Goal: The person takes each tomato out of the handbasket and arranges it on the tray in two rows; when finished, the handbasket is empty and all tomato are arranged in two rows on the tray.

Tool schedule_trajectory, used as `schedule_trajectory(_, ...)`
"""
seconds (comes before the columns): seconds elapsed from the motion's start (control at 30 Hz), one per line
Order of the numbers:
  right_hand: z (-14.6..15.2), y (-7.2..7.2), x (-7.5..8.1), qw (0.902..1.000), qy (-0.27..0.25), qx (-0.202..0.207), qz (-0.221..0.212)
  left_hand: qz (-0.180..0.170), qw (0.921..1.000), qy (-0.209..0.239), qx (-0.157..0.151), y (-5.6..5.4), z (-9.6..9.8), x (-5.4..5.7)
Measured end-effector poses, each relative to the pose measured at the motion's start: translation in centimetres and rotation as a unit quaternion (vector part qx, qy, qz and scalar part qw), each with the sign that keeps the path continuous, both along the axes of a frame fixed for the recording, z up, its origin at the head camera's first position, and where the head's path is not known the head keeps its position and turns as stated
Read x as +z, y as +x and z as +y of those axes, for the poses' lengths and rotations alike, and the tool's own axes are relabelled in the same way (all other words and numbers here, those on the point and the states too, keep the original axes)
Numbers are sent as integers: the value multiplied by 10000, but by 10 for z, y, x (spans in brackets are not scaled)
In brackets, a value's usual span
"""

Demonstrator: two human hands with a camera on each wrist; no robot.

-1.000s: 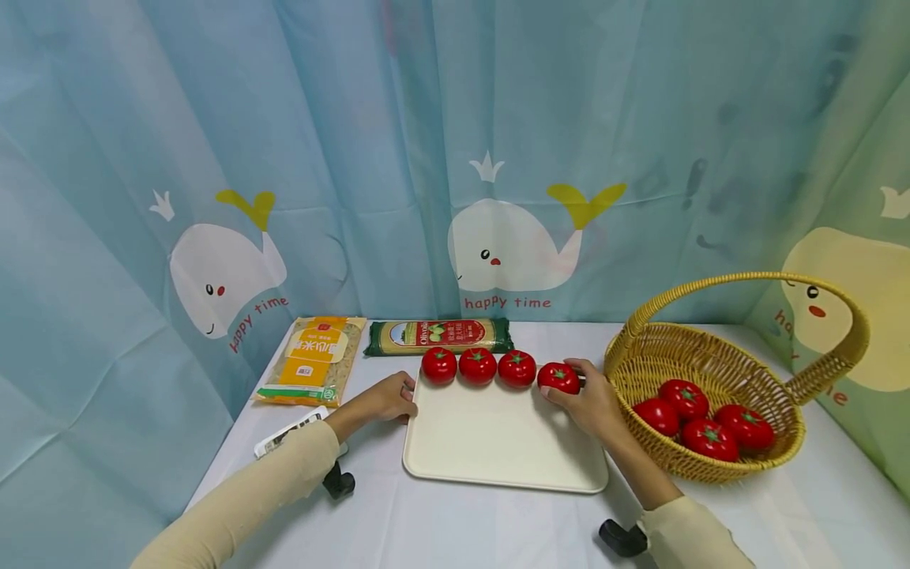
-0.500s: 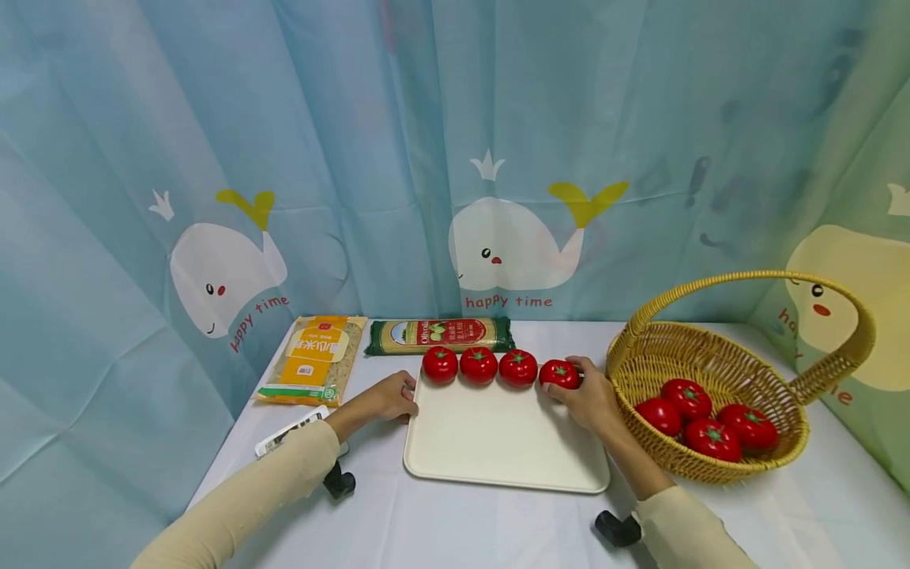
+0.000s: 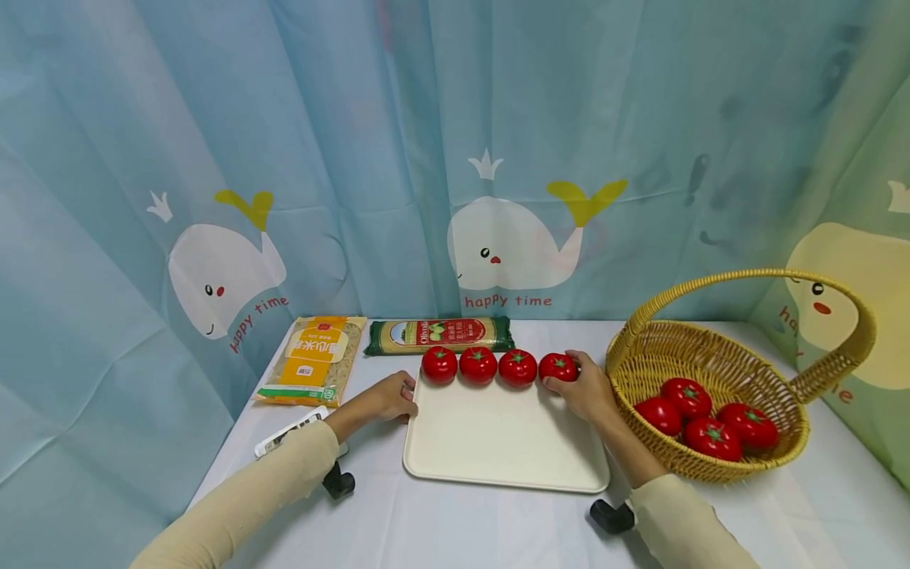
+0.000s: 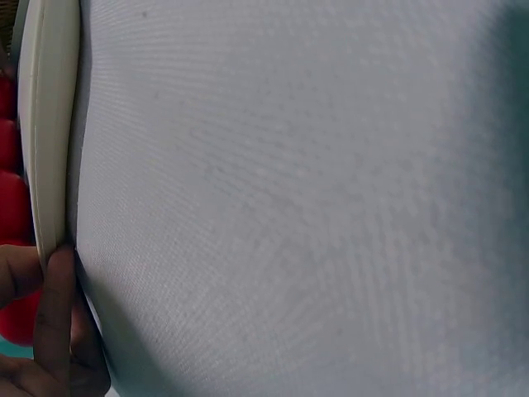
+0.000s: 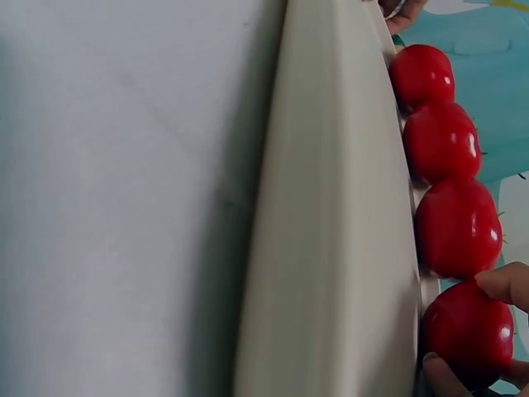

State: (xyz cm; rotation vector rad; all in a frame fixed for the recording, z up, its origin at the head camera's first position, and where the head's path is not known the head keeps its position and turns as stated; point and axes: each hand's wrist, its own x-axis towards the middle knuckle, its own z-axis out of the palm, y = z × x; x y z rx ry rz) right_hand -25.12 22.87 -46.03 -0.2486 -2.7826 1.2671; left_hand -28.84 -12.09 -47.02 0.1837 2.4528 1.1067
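A cream rectangular tray lies on the table, with a row of red tomatoes along its far edge. My left hand grips the tray's left rim; in the left wrist view its fingers pinch that rim. At the right end of the row, my right hand holds a tomato at the tray's far right corner. The right wrist view shows thumb and fingers around this tomato, close against its neighbour. The tomato's underside is hidden.
A wicker basket with a tall handle and several tomatoes stands right of the tray. Behind the row lies a green pasta packet. To the left are a grain bag and a white object partly under the left sleeve.
My right hand and its tomato have shifted slightly toward the far edge of the tray. The left hand stays on the rim, and the tray has not visibly moved.
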Motion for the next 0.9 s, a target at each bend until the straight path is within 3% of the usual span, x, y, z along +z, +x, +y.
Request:
schedule_trajectory(0.53,0,-6,0,9999,39,44,-155,-15,9999,-114,40,1,0,4)
schedule_trajectory(0.9,2,2,4,9995,154,249,-152,-32,9999,-74,86,4,2,5)
